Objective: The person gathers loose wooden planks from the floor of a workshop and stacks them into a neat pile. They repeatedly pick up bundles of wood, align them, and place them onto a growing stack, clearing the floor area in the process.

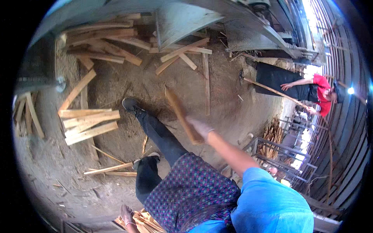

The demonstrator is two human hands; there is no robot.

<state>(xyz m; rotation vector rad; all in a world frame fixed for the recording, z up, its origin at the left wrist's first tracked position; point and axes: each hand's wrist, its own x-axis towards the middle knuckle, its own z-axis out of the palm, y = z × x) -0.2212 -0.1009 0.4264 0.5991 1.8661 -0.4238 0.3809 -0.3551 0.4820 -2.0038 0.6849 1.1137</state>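
A single wooden plank [180, 114], blurred by motion, slants across the middle of the view, gripped near its lower end by my right hand [200, 128], which wears a pale glove. My right arm reaches out from a blue sleeve. At the lower left, my gloved left hand [126, 214] curls against a bundle of light wood strips [147, 222] beside my patterned apron. Part of that bundle is hidden by the apron and the frame's edge. Beyond my shoe lies a small stack of pale planks [91, 123] on the ground.
More loose boards [101, 42] lie heaped at the far left, below a grey metal machine [241, 23]. A co-worker [322, 91] in a red top holds a long pole [276, 92] at the right. A metal rack [281, 155] with wood pieces stands near them.
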